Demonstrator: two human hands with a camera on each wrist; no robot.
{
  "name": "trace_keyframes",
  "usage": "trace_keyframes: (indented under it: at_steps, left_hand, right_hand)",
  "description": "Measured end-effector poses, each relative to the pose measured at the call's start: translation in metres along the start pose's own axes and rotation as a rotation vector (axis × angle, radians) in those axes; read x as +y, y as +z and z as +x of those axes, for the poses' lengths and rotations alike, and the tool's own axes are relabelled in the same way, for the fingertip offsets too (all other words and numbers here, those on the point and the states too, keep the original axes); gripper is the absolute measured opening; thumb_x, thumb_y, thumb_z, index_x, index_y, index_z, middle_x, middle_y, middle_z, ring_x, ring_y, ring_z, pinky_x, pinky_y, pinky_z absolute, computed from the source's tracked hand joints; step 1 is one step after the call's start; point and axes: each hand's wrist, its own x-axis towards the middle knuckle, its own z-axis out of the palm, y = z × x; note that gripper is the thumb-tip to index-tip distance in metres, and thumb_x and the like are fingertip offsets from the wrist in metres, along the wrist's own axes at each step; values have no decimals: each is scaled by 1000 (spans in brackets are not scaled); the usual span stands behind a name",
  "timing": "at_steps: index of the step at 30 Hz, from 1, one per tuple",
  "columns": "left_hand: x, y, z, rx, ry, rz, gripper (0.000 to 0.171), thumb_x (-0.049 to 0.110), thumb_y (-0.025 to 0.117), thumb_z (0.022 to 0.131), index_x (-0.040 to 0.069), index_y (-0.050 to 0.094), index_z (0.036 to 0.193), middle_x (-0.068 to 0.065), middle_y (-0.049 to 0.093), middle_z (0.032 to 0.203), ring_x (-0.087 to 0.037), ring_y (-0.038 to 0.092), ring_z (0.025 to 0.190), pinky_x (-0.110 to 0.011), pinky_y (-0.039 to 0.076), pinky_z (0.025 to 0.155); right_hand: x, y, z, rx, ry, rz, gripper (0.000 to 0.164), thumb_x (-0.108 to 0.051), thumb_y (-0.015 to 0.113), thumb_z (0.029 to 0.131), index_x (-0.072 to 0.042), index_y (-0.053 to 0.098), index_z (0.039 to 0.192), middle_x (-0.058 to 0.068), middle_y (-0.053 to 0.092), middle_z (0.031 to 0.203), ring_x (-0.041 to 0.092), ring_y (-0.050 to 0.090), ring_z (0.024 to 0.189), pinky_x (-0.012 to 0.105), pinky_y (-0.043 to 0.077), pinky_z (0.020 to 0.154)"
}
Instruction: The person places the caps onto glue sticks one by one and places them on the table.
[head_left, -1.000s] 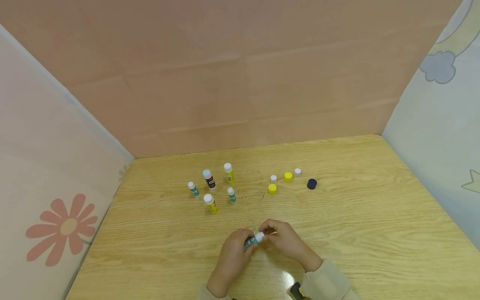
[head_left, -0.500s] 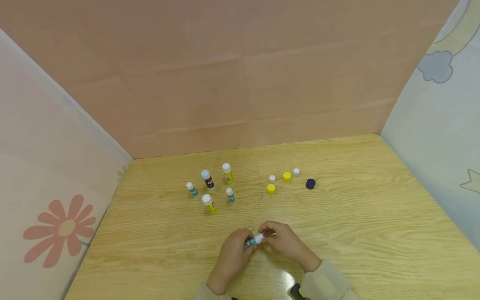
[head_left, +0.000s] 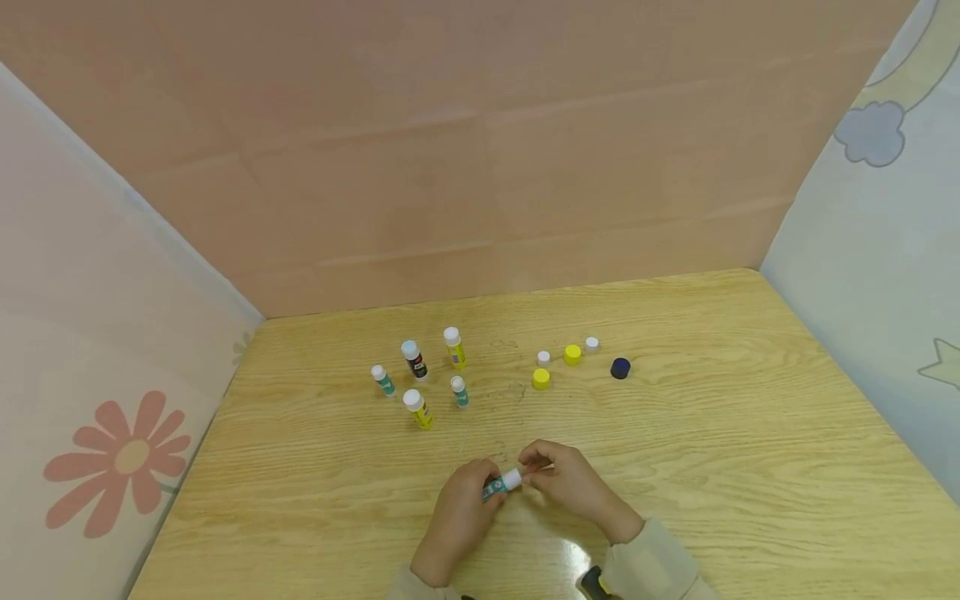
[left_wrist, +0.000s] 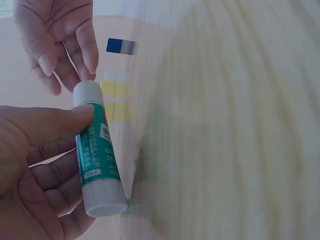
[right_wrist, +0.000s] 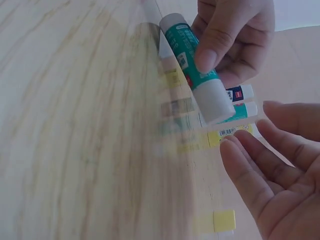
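My left hand (head_left: 459,504) grips a green glue stick (head_left: 512,479) with white ends, low over the near part of the table. In the left wrist view the thumb lies across the green label of this glue stick (left_wrist: 97,142), with the other fingers behind it. The right hand (head_left: 568,485) is beside the upper white end with loosely bent fingers and holds nothing. Seen from the right wrist, the fingers of the right hand (right_wrist: 280,180) are spread and sit just apart from the glue stick (right_wrist: 192,62).
Beyond the hands stand two green glue sticks (head_left: 460,393), two yellow ones (head_left: 420,412) and a black one (head_left: 415,363). To their right lie two white caps (head_left: 543,358), two yellow caps (head_left: 573,355) and a dark blue cap (head_left: 620,368). Walls (head_left: 480,200) enclose the wooden table (head_left: 712,433).
The glue stick in my left hand has shifted slightly left, away from the right fingertips, which were at its white end before. The standing glue sticks and the caps have stayed in place.
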Motion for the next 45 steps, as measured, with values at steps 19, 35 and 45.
trace_keyframes:
  at_steps: [19,35,45]
  left_hand:
    - [-10,-3,1,12,-76,35,16,5,72,74,3,62,86,-2,61,79,-13,57,71,-23,48,62]
    - [-9,-7,6,34,-112,40,14,3,71,74,4,61,84,-2,58,76,-11,52,68,-23,44,58]
    - [-7,-7,7,40,-137,44,12,3,69,76,3,61,84,-3,57,77,-13,51,69,-26,44,58]
  right_hand:
    - [1,-4,-3,27,-4,-9,23,-4,61,85,8,56,103,21,59,101,30,58,90,31,51,76]
    - [5,-10,-4,83,25,-58,24,-7,62,85,6,57,104,18,61,102,26,58,90,27,49,77]
    - [7,-14,-4,97,43,-48,24,-10,60,87,6,56,105,17,61,104,24,58,90,25,48,77]
